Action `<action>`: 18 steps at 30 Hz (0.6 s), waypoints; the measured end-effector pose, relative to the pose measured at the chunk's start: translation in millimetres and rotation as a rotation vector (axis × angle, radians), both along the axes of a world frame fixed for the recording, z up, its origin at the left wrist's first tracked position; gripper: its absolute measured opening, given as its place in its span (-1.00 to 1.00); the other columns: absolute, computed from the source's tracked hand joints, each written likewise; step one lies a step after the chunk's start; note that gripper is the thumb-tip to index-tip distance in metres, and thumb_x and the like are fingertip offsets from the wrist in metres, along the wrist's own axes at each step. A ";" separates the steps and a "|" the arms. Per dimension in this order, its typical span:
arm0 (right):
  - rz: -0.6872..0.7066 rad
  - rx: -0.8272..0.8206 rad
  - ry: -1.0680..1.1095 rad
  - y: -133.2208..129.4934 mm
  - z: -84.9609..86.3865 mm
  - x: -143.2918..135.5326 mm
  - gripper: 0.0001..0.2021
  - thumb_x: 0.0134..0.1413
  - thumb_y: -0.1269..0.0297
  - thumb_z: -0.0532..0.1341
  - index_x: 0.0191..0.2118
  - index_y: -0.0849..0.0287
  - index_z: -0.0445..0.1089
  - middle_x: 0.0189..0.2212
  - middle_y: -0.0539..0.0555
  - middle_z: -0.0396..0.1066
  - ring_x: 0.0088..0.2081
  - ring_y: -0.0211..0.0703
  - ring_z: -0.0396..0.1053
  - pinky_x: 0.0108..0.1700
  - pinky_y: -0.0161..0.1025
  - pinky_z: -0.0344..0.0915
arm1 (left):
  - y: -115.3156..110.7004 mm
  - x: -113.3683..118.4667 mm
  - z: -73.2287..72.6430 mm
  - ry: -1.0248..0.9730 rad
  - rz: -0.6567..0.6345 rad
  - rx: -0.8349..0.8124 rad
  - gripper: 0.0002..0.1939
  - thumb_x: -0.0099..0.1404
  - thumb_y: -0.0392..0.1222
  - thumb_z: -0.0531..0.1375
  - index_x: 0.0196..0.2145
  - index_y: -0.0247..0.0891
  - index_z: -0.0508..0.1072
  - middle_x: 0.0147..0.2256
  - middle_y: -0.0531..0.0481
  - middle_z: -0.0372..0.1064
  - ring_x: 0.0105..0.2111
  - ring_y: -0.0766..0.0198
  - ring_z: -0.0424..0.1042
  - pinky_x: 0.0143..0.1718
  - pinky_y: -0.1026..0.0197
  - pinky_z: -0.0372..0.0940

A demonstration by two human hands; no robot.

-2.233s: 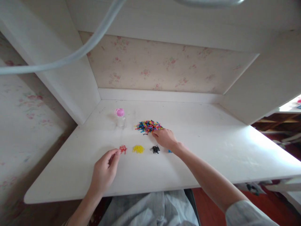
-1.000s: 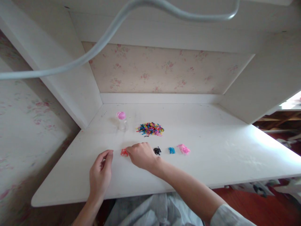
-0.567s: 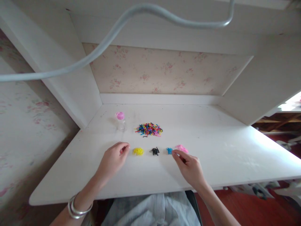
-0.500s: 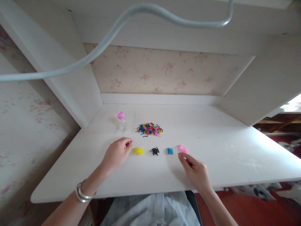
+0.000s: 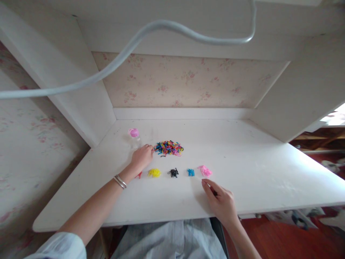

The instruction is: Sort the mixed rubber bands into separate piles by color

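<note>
My left hand [image 5: 142,157] reaches forward, its fingertips pinched at the left edge of a mixed heap of small coloured rubber bands [image 5: 169,148]. Whether a band is between those fingertips is too small to tell. Partly under my left wrist lie a few red bands [image 5: 139,175]. To the right, in a row, are small piles of yellow bands [image 5: 154,172], black bands [image 5: 174,173], blue bands [image 5: 191,172] and pink bands [image 5: 205,171]. My right hand [image 5: 221,203] hovers just in front of the pink pile, thumb and forefinger pressed together; anything in them is hidden.
Behind my left hand stands a small clear bottle with a pink top [image 5: 134,133]. Everything rests on a white desk [image 5: 242,154] with side panels and a back wall. A thick pale cable [image 5: 161,25] crosses high in front. A single black band lies before the heap.
My left hand has moved forward from beside the yellow pile to the mixed heap, uncovering red bands. My right hand has drawn slightly away from the pink pile.
</note>
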State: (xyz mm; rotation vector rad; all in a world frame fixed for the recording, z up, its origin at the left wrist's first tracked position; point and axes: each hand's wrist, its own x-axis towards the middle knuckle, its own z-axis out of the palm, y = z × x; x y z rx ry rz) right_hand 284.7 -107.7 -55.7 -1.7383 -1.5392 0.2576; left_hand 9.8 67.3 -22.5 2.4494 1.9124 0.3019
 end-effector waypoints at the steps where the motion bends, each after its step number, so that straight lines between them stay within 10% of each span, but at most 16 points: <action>1: -0.002 0.007 0.002 -0.3 -0.4 0.2 -0.63 0.15 0.03 0.07 -0.28 0.16 0.53 -0.67 -0.06 0.28 -0.64 -0.36 0.19 -0.50 -0.44 0.16 | -1.1 -0.7 1.2 0.002 -0.001 0.003 -0.70 0.36 -0.14 -0.06 -0.17 -0.23 0.43 -0.15 -0.10 0.42 -0.23 0.21 0.43 -0.25 0.23 0.25; 18: -0.001 -0.047 0.015 4.9 4.9 -3.6 -0.62 0.14 0.01 0.08 -0.28 0.17 0.53 -0.69 -0.09 0.25 -0.64 -0.38 0.18 -0.53 -0.44 0.10 | -89.5 -65.5 9.5 -0.092 0.050 0.138 -0.73 0.37 -0.09 -0.06 -0.22 -0.17 0.40 -0.19 0.00 0.42 -0.26 0.25 0.45 -0.30 0.28 0.25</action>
